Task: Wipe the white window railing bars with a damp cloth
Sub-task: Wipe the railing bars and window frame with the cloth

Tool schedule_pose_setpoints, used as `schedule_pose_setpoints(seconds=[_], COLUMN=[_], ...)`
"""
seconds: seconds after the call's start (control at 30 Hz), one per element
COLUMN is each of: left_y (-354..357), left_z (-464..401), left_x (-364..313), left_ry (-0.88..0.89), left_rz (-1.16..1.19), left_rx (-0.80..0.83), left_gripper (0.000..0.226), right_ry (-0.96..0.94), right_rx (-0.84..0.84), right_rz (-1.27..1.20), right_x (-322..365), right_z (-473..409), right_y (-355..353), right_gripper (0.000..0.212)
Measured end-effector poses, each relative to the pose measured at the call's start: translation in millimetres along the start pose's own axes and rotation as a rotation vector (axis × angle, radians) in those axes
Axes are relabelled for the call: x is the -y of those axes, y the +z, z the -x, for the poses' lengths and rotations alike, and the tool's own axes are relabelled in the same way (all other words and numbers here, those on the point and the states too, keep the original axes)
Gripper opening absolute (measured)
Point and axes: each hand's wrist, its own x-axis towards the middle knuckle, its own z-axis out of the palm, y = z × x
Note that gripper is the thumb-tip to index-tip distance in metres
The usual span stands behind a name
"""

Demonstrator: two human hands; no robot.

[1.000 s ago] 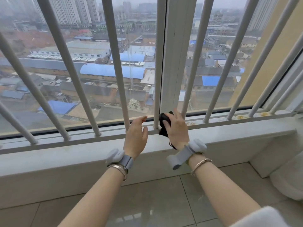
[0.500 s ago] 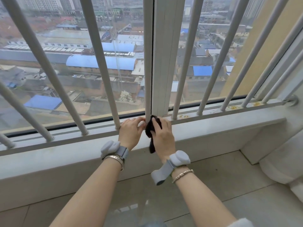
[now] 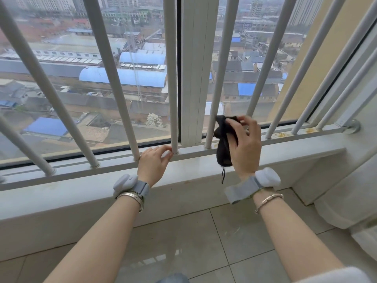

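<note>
White railing bars (image 3: pixel 171 82) run upright across the window, set into a low white rail (image 3: pixel 114 163) above the sill. My right hand (image 3: pixel 243 146) grips a black cloth (image 3: pixel 223 137), bunched and hanging down, just right of the bar (image 3: pixel 217 82) beside the window frame. The cloth's top sits close to that bar's lower end; whether it touches I cannot tell. My left hand (image 3: pixel 154 163) rests on the rail with relaxed fingers, its fingertips touching the foot of the middle bar. Grey bands sit on both wrists.
A white window frame post (image 3: pixel 195 68) stands between the two middle bars. The grey sill ledge (image 3: pixel 81 197) runs below the rail. A rail bracket (image 3: pixel 352 126) meets the wall at right. A white rounded object (image 3: pixel 346 201) stands at the lower right on the tiled floor.
My right hand has carried the cloth from the middle bar's foot rightwards to the bar beyond the frame post. My left hand stays at the rail by the middle bar.
</note>
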Motion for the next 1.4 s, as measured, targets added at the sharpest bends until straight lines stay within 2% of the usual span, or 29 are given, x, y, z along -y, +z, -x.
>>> schedule_pose_setpoints(seconds=[0.1,0.23,0.3,0.4,0.5,0.57,0.8,0.9,1.0,1.1,1.17,1.33,1.4], left_y=[0.0,-0.5,0.3,0.1,0.1,0.6,2.8,4.2,4.4,2.8,1.7,2.9,5.6], left_z=[0.2,0.0,-0.2,0.6,0.4,0.0,-0.3,-1.0,-0.9,-0.6,-0.9,1.7,3.6], left_x=[-0.2,-0.2,-0.9,-1.9,-1.5,-1.1,1.8,4.6,4.5,1.6,1.8,-1.5,-3.0], left_ry=[-0.007,-0.009,-0.004,0.006,0.002,-0.002,0.019,0.02,0.022,0.016,0.009,0.011,0.012], left_rz=[0.011,0.007,0.003,0.005,-0.002,-0.007,-0.006,-0.007,-0.014,-0.006,-0.002,0.021,0.053], left_rx=[0.003,0.005,-0.003,-0.007,-0.009,-0.003,-0.018,-0.013,-0.018,-0.007,-0.007,-0.03,-0.102], left_gripper=[0.02,0.02,0.02,0.02,0.021,0.021,0.02,0.02,0.02,0.021,0.021,0.019,0.016], right_ry=[0.102,0.336,0.455,0.482,0.49,0.491,0.468,0.445,0.421,0.435,0.353,0.071,0.076], right_rx=[-0.029,0.007,0.07,0.219,0.252,0.188,-0.213,-0.259,-0.183,-0.004,0.119,0.265,0.312], right_rz=[-0.14,-0.247,-0.223,-0.085,-0.091,-0.127,-0.333,-0.347,-0.308,-0.22,-0.121,0.117,0.124], right_x=[24.6,42.6,40.5,32.7,29.9,33.9,64.3,65.4,54.2,37.3,26.7,-2.8,-17.9], right_z=[-23.2,-15.8,0.9,26.9,17.4,0.3,-59.4,-60.0,-38.3,3.5,29.8,33.5,27.1], right_y=[16.2,40.1,46.4,47.6,44.1,40.8,31.0,38.2,47.3,52.0,52.9,27.5,6.3], right_gripper=[0.03,0.037,0.041,0.042,0.041,0.04,0.04,0.04,0.038,0.038,0.036,0.022,0.019])
